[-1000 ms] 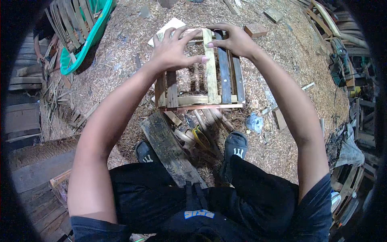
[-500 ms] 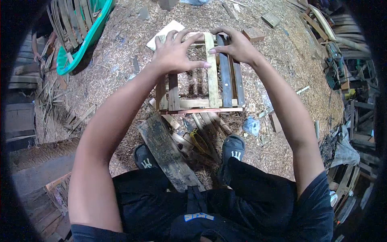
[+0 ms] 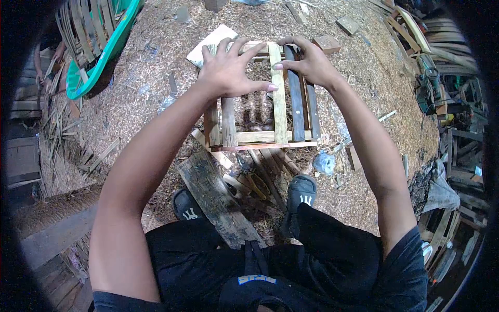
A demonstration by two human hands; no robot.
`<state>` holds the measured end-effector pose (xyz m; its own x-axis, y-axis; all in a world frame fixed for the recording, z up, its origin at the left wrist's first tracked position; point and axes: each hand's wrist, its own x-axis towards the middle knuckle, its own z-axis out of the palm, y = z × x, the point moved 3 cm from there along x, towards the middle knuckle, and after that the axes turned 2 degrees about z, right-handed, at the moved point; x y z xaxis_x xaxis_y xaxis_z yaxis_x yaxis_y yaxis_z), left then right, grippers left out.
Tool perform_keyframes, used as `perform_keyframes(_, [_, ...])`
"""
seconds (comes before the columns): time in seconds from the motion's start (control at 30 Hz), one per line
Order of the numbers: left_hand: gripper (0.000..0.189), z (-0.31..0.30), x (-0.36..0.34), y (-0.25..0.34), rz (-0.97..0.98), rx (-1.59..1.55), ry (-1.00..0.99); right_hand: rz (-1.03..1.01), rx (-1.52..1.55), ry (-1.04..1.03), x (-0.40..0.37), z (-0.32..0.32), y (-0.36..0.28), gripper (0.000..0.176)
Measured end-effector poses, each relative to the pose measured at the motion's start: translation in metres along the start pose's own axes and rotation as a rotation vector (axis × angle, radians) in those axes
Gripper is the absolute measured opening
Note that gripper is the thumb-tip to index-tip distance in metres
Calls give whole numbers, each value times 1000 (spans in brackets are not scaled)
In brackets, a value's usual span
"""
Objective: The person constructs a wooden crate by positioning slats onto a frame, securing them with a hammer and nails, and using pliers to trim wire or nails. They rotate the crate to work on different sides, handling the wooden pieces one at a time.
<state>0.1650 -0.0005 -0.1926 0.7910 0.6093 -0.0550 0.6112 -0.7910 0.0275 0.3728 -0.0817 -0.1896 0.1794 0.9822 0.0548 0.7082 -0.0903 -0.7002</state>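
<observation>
A small slatted wooden crate is in front of me, with pale, brown and dark slats running away from me between two end rails. My left hand grips its far left part, fingers spread over the far rail, thumb stretched toward the pale slat. On the far right, my right hand has its fingers curled over the far end and its thumb at the pale slat. Two dark slats run below the right hand. The undersides of both hands' fingers are hidden.
Wood shavings cover the ground. A worn board lies between my feet beside a yellow tool, partly hidden. A green curved tub holds slats at the upper left. Wood blocks and a crumpled plastic bag lie nearby.
The crate and both hands have shifted slightly to the right and a little nearer to me. The grip looks the same. The view has turned slightly.
</observation>
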Motion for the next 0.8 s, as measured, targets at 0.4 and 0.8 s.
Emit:
perform_keyframes(0.4, [120,0,-1,-1,7,-13,3,-11,14,-56,-2,-6,-2,67])
perform_keyframes(0.8, [115,2,1,2,5,21,20,-44,11,-7,1,-1,3,69])
